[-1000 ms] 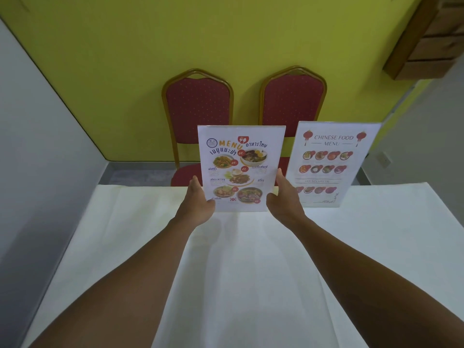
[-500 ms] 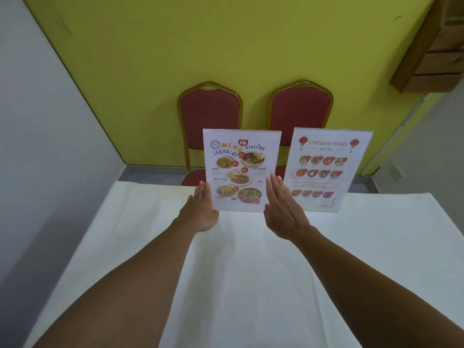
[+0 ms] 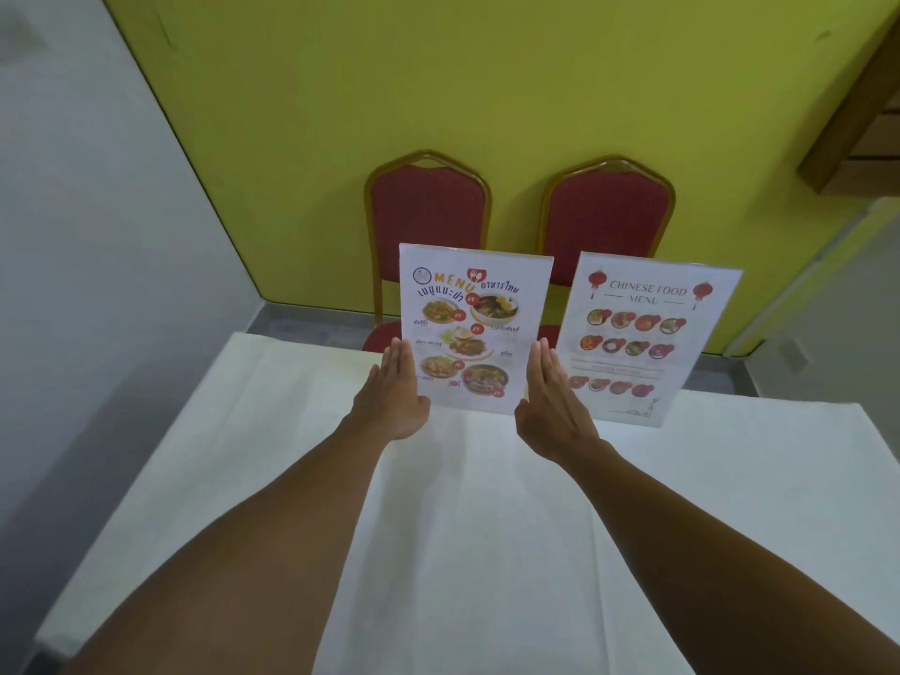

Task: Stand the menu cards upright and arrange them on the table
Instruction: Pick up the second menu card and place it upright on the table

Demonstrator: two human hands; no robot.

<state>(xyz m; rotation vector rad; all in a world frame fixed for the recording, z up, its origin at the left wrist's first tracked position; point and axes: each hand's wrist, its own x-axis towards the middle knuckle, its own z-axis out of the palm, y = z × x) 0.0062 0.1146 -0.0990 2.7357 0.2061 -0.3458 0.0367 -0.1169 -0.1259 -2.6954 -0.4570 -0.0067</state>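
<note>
On the white table, flat, released left hand and right hand flank the upright Thai menu card.

Soft, even light fills the room, bright without glare. The white cloth-covered worktop is nearly washed out, with faint shadows under both forearms. The wide lens bends the yellow-green painted wall at the edges. The small print on the two upright laminated menu cards looks soft.
</note>
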